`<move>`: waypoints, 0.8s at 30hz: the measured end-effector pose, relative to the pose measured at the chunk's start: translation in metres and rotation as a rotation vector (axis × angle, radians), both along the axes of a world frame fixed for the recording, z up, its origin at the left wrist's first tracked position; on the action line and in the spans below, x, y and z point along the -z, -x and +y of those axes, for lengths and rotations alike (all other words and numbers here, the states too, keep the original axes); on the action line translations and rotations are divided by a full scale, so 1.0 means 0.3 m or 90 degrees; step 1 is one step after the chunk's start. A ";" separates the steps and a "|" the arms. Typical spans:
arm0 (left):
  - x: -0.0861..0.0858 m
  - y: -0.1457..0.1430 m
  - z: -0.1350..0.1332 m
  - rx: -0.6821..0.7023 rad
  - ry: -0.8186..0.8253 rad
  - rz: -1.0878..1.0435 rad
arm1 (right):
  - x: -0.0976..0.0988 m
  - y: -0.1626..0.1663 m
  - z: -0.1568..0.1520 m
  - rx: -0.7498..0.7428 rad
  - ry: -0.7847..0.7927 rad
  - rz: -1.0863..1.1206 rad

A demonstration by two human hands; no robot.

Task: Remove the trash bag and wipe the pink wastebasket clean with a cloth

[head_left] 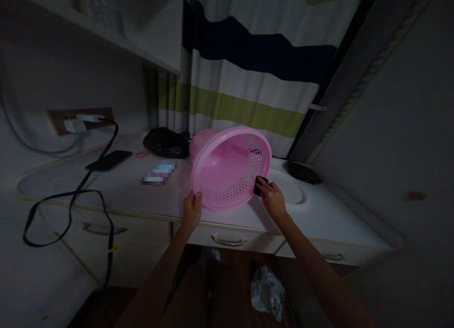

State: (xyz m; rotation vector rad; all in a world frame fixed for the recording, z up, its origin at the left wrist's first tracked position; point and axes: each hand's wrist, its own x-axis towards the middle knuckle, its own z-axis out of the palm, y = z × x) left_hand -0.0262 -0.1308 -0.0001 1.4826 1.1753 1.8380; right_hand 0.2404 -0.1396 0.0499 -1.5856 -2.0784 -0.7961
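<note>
A pink plastic basket [227,160] with perforated sides lies tipped on the white counter, its open mouth facing me. My left hand [192,209] is closed on the lower left of its rim, thumb on the near side. In my right hand [273,199] is a small black flat pad [260,186], held at the lower right of the rim. Whether the pad touches the rim I cannot tell. Behind the right hand, a white oval basin or lid [300,195] is partly hidden.
On the counter [340,219] are a black plastic bag [166,142], a dark phone [109,161], a blurred flat item [159,173] and a black object [304,172] at right. A black cable [73,202] hangs from the wall socket. Below lies a pale plastic bag [267,292].
</note>
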 end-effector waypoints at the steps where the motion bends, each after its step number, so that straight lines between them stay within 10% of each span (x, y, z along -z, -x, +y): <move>1: 0.000 0.000 0.000 0.002 0.002 -0.002 | 0.023 0.012 -0.009 -0.011 0.014 0.005; 9: 0.003 -0.002 -0.004 -0.001 0.010 -0.006 | 0.113 0.080 -0.062 -0.086 0.127 0.010; 24: -0.007 -0.004 -0.005 -0.015 0.004 -0.005 | -0.099 -0.021 0.025 0.024 -0.034 0.006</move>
